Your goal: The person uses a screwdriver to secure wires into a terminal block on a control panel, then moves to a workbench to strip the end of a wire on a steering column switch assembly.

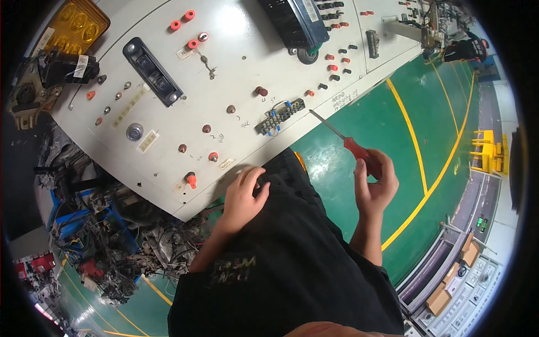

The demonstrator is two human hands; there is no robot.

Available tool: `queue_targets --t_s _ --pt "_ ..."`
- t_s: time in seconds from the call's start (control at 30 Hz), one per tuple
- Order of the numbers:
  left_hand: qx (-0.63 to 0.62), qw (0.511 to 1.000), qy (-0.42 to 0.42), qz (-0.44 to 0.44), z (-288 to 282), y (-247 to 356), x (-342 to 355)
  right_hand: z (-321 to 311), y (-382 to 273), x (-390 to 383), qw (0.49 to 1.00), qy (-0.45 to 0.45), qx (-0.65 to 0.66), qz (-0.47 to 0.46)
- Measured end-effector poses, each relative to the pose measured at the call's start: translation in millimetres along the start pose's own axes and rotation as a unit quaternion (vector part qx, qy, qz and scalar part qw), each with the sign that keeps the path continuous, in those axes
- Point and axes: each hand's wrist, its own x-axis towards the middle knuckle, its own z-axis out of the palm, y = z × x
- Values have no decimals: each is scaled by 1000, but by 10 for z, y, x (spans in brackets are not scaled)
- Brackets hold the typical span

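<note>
My right hand [379, 182] is closed round the red handle of a screwdriver [355, 147], held over the green floor to the right of a white panel [163, 121]. Its thin metal shaft points up and left, and the tip comes close to the panel's edge. Near that tip, a dark terminal block [269, 124] with several blue wire ends is fixed on the panel. At the panel's near edge, my left hand [241, 196] has its fingers loosely bent, thumb apart, and nothing visible in it.
Red and black sockets [334, 68] and knobs stud the panel, with a black box [292, 22] at the far side. Tangled engine parts and wires [112, 236] lie at lower left. A yellow stand [489, 151] is at right, and a person [466, 50] is far off.
</note>
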Motion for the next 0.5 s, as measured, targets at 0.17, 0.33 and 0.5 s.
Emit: queue_targets --t_s 0.17,0.33,0.5 --pt "-41 999 -13 22 33 -12 75 86 25 -15 1000 -11 1 -16" --pt "-36 998 -10 48 29 80 173 125 45 -33 1000 -16 -6 -24" --pt "-70 996 -12 48 84 25 162 133 68 -14 999 -25 -12 -19"
